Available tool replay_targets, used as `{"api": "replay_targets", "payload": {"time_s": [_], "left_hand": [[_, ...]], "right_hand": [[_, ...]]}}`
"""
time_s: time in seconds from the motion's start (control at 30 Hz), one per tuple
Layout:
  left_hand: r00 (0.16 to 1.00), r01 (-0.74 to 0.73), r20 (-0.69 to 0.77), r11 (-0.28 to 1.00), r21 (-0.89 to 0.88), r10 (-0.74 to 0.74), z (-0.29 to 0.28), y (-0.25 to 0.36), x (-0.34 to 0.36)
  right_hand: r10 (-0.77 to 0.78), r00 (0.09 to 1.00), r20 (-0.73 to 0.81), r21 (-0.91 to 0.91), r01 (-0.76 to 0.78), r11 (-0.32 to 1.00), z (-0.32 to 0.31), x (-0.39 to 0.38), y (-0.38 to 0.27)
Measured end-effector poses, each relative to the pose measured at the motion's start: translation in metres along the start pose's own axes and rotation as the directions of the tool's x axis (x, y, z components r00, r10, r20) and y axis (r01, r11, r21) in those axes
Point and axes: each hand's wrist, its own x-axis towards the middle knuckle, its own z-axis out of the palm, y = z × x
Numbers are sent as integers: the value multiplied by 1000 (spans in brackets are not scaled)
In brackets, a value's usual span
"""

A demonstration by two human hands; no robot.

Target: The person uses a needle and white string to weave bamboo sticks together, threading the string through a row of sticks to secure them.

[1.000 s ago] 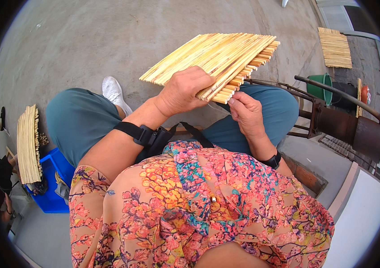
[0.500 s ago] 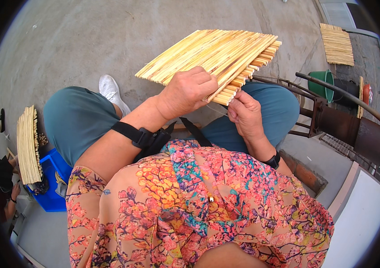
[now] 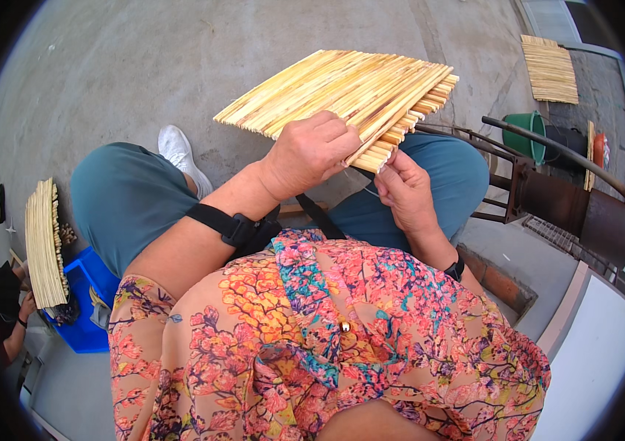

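A folded or layered mat of straight, pale yellow reeds (image 3: 327,88) is held up over my lap, with its near corner toward me. My left hand (image 3: 312,147) has its fingers wrapped over the near edge of the mat, gripping it. My right hand (image 3: 406,187) is closed at the lowest corner, thumb and fingers pinched at the reed ends, where a thin pale strand (image 3: 371,192) hangs; exactly what is between the fingertips is too small to tell.
At my left, another reed mat (image 3: 42,242) stands by a blue plastic crate (image 3: 81,331), with a co-worker (image 3: 4,294) beside them. At right are a rusty metal frame (image 3: 606,228), a green bucket (image 3: 526,136), and another mat (image 3: 548,70) farther back.
The mat in my hands has shifted slightly to the left. My right hand has moved a little lower, still pinched at the corner.
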Motion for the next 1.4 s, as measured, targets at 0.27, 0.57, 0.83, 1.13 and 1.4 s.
{"api": "replay_targets", "payload": {"time_s": [0.27, 0.57, 0.83, 1.13, 1.4], "left_hand": [[999, 27, 29, 999, -19, -26, -2, 2, -1], [999, 42, 29, 998, -44, -41, -2, 4, -1], [998, 65, 12, 996, -64, -64, -2, 7, -1], [996, 89, 1, 993, -76, -89, -2, 8, -1], [993, 116, 5, 988, -102, -116, -1, 7, -2]], "right_hand": [[-81, 997, -6, 75, 82, 994, 0, 3, 8], [-76, 997, -4, 125, 76, 989, 3, 5, 9], [-119, 993, -1, 125, 118, 985, 5, 9, 7], [-102, 995, -6, 121, 102, 987, 7, 11, 4], [-95, 995, -6, 122, 95, 988, 9, 14, 2]]}}
